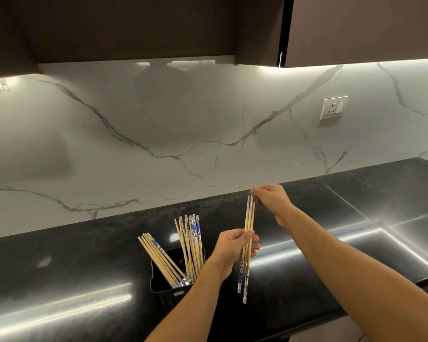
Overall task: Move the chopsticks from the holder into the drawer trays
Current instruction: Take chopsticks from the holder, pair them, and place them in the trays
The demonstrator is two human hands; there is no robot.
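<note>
Clamping a few chopsticks (pixel 249 218) at mid-length, the left grip (pixel 232 248) held them upright at three o'clock from the holder (pixel 162 291) while the right grip (pixel 269 201) pinched their tops; one could have slipped onto the bench (pixel 59 267) if either loosened.

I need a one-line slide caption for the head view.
Left hand grips a chopstick bundle, right hand pinches its top; more chopsticks stand in the black holder.

Pale tan chopsticks (pixel 249 218) with blue-and-white patterned ends, black holder (pixel 162 297), glossy black faintly speckled countertop (pixel 59 255), white marble-look backsplash (pixel 158 119) with grey veins, dark brown cabinets (pixel 134 25) far above, off-white wall socket (pixel 333 107) at far right
</note>
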